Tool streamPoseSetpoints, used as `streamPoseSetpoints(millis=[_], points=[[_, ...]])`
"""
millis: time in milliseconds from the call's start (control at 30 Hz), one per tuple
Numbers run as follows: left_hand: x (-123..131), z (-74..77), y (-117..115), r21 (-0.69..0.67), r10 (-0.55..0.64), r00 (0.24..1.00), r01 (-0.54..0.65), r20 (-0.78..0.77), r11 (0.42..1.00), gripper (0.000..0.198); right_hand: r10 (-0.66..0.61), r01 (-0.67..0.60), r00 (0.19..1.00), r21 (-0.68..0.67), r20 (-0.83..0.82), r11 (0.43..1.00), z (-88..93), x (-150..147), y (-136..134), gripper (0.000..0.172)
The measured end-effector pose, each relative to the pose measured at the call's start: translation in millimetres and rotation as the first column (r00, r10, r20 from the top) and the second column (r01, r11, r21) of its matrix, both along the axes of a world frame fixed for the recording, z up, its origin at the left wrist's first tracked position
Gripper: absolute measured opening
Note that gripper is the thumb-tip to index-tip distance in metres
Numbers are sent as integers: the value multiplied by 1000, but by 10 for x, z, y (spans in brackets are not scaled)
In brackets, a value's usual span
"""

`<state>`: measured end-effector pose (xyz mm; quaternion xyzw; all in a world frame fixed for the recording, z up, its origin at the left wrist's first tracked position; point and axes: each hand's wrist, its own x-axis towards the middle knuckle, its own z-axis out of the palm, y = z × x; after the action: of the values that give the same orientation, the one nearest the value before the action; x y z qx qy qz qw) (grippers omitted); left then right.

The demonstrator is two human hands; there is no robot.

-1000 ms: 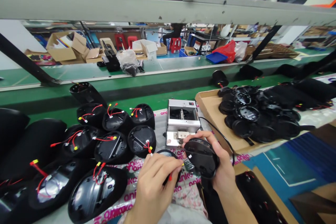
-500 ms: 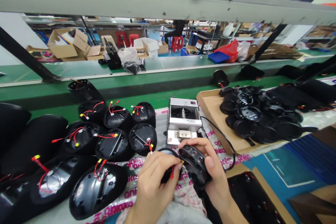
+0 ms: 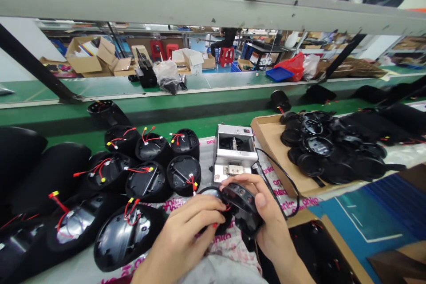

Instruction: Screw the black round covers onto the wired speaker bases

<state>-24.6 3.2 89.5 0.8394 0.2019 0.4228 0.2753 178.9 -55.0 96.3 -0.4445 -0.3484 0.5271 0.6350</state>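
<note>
A black round plastic cap (image 3: 242,208) with holes along its edge is tilted in my right hand (image 3: 271,222), thumb and fingers closed on it. My left hand (image 3: 189,226) is at its left with the fingers closed together. A bit of a red wire connector (image 3: 214,225) shows at those fingertips, and more red wire passes between the hands. Behind the fingers, a black housing (image 3: 208,191) is partly hidden. A silver machine (image 3: 234,155) with a red switch stands just beyond both hands.
Several black housings (image 3: 146,179) with red wires and yellow connectors cover the left side. To the right, a cardboard tray (image 3: 271,151) holds a pile of black caps. A black cable (image 3: 289,173) curves beside the machine. Overhead runs a grey shelf beam (image 3: 166,2).
My left hand has shifted; its fingers now reach further over the wire, and the yellow connector end is hidden. The cap has turned slightly in my right hand. The camera view has moved a little.
</note>
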Motion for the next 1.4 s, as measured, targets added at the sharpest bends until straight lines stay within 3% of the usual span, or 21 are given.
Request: streamPoseSetpoints(millis=[133,233,300,467,600,700,800,1200,1400], points=[[83,-21,-5,36,72,996,-74,50,997,22,-43,36,995,-74,-88,997,48,-48,11,54],[233,-70,-68,31,225,964,-232,143,972,17,-93,86,990,-69,-108,994,-27,-73,-6,54],[291,-112,-106,32,265,950,-274,165,961,15,-112,105,985,-59,-128,993,-105,-75,-14,53],[248,-185,-139,32,259,966,-260,28,965,27,-157,147,973,-73,-170,986,-113,-86,-23,51],[244,-115,-130,46,276,960,-274,-44,961,22,-172,172,983,-10,-56,985,-26,-92,-40,49],[290,-28,-119,62,282,959,-280,-17,958,14,-167,165,986,68,12,984,-40,-77,-45,48],[311,9,-113,44,258,966,-259,18,965,12,-193,192,981,53,26,980,-69,-67,-45,49],[265,-66,-127,39,213,974,-216,73,976,19,-271,271,962,-24,-31,962,-69,-149,-61,48],[231,-68,-87,3,166,982,-167,88,986,21,-255,240,965,175,63,955,-284,-73,-28,45]])
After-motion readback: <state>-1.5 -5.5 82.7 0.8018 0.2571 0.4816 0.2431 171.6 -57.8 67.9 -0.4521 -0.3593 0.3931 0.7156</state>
